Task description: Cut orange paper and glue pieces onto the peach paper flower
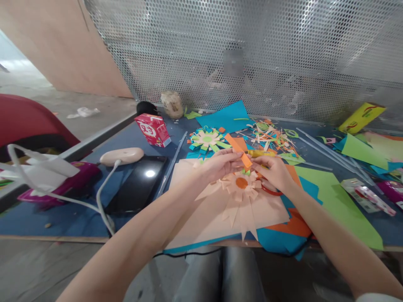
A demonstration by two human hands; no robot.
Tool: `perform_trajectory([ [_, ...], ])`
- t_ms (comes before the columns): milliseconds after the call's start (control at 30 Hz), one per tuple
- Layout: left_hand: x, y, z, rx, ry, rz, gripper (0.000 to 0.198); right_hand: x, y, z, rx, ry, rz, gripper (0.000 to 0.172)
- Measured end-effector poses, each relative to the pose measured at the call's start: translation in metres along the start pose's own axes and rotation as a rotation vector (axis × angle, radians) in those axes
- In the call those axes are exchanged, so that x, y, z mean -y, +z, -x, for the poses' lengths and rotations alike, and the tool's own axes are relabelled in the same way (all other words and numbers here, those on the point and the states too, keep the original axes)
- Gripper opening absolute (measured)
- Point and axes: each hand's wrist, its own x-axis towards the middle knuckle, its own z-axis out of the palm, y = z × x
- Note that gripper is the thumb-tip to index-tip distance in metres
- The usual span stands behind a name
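Observation:
An orange paper strip [238, 147] is pinched between the fingers of my left hand [220, 164]. My right hand [274, 171] is closed at the strip's lower end, its fingertips touching the paper. Just below both hands lies a peach paper flower [242, 183] with an orange centre and pointed tails. It rests on large peach paper sheets [201, 218]. Red-orange scissor handles [271, 191] show partly under my right hand. Behind that hand is a yellow tool [262, 153], mostly covered. A green, peach and blue paper flower [206, 139] sits beyond my left hand.
Paper scraps [267, 135] are heaped at the back, beside a blue sheet [226, 115]. A phone [138, 184], white cable and red box [153, 130] stand left. Green paper [340, 205], clear glue sticks [330, 151] and a yellow box [362, 118] lie right. A perforated metal panel [267, 54] rises behind.

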Motion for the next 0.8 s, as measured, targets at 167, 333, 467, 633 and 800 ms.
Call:
perform_trajectory([
  [167, 0.0, -0.001, -0.001, 0.006, -0.002, -0.01, 0.011, -0.003, 0.0, 0.0, 0.015, -0.008, -0.01, 0.025],
  [333, 0.0, -0.001, -0.002, -0.022, 0.002, -0.025, 0.008, -0.007, 0.0, -0.001, 0.042, 0.006, -0.046, 0.019],
  [467, 0.0, -0.003, -0.003, -0.027, 0.023, -0.04, 0.005, -0.01, 0.001, -0.002, 0.057, 0.019, -0.088, 0.017],
  [633, 0.001, -0.002, -0.004, -0.039, 0.059, -0.068, 0.004, -0.011, 0.0, -0.002, 0.064, 0.031, -0.111, 0.016],
  [800, -0.001, -0.002, -0.003, -0.062, 0.09, -0.048, 0.006, -0.007, -0.002, -0.003, 0.055, 0.022, -0.069, 0.016],
])
